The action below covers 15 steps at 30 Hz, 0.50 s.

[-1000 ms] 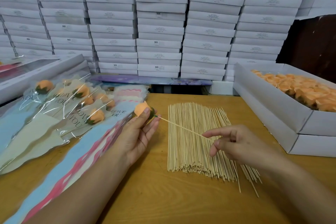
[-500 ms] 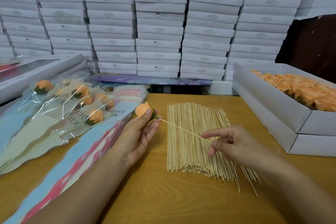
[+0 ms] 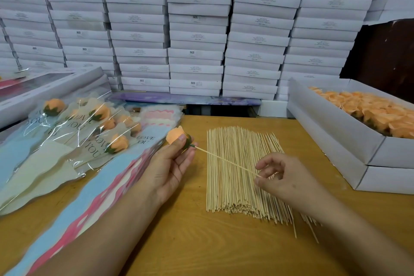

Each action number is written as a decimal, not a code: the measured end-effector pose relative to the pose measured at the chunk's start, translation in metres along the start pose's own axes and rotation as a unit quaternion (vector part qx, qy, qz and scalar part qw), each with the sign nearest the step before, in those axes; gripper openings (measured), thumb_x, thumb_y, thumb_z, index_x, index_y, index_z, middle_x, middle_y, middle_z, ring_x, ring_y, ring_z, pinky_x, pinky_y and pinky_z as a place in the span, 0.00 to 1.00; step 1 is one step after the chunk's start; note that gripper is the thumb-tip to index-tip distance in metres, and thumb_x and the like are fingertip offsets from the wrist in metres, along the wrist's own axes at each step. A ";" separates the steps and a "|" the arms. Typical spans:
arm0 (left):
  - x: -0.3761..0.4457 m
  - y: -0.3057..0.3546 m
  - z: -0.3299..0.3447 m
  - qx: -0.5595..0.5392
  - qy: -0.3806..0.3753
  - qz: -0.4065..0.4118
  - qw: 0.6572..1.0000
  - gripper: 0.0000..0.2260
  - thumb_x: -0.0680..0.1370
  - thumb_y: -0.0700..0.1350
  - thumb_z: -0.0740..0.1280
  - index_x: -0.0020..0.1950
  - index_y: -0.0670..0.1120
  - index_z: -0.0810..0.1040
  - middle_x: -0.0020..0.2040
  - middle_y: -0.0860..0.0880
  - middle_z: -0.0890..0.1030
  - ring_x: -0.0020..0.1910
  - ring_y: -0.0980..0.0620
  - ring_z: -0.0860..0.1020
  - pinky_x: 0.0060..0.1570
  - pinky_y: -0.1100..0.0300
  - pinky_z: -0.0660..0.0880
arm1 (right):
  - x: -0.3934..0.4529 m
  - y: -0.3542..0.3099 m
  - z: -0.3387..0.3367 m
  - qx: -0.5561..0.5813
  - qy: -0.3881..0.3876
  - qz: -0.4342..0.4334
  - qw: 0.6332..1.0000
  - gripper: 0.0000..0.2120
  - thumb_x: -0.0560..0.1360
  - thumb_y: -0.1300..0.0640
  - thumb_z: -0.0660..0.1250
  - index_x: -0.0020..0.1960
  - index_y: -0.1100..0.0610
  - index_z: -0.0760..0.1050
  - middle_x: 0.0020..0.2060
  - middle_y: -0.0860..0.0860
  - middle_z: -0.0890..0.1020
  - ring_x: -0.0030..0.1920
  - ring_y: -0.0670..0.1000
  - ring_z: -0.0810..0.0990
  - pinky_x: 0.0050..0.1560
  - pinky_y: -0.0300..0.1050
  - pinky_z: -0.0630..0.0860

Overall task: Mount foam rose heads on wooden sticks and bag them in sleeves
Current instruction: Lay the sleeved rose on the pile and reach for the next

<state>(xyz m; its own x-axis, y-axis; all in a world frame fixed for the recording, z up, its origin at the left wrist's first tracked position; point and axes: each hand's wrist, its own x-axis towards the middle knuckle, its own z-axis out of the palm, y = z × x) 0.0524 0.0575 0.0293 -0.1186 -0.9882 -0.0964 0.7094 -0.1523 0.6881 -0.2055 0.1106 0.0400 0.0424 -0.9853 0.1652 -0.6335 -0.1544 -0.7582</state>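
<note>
My left hand (image 3: 170, 168) pinches an orange foam rose head (image 3: 175, 135) with a green base, above the table's middle left. A thin wooden stick (image 3: 226, 161) runs from the rose's base down to the right. My right hand (image 3: 284, 179) pinches the stick's lower end between thumb and fingers. Both hands hover over a flat pile of wooden sticks (image 3: 242, 177) on the wooden table (image 3: 179, 242). On the left lie several bagged roses in clear "LOVE YOU" sleeves (image 3: 89, 136) on top of a stack of blue and pink sleeves (image 3: 74, 213).
An open white box of orange rose heads (image 3: 369, 112) stands at the right on a second white box (image 3: 387, 179). A wall of stacked white boxes (image 3: 197, 29) fills the back. A windowed box (image 3: 44, 87) sits at the far left.
Both hands have stayed almost in place. My right hand has shifted slightly along the stick's lower end; the rose remains in my left hand.
</note>
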 end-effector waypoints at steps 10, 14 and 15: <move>-0.003 -0.001 0.001 -0.006 0.001 -0.004 1.000 0.07 0.71 0.39 0.71 0.45 0.37 0.86 0.48 0.38 0.86 0.43 0.49 0.86 0.41 0.61 0.83 | -0.007 -0.002 0.000 -0.125 0.047 -0.060 0.989 0.09 0.76 0.48 0.71 0.37 0.41 0.78 0.34 0.35 0.81 0.34 0.42 0.79 0.30 0.36 0.71; -0.003 0.000 0.001 -0.010 0.001 -0.001 1.000 0.12 0.71 0.37 0.70 0.53 0.36 0.79 0.48 0.38 0.86 0.43 0.49 0.86 0.43 0.60 0.83 | -0.007 -0.002 0.000 -0.192 0.039 -0.081 0.977 0.08 0.80 0.49 0.65 0.47 0.48 0.83 0.36 0.41 0.81 0.36 0.42 0.79 0.36 0.39 0.75; -0.004 -0.001 0.002 -0.009 0.002 -0.001 1.000 0.12 0.71 0.37 0.70 0.54 0.36 0.79 0.48 0.38 0.86 0.43 0.49 0.86 0.43 0.60 0.83 | -0.007 -0.002 -0.001 -0.200 0.040 -0.084 0.975 0.09 0.80 0.49 0.64 0.49 0.49 0.83 0.36 0.40 0.81 0.36 0.41 0.78 0.35 0.37 0.72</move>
<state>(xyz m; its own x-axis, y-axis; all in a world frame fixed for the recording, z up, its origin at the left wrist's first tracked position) 0.0513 0.0612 0.0305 -0.1182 -0.9879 -0.1004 0.7218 -0.1549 0.6745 -0.2050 0.1179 0.0409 0.1211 -0.9373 0.3267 -0.8744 -0.2565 -0.4118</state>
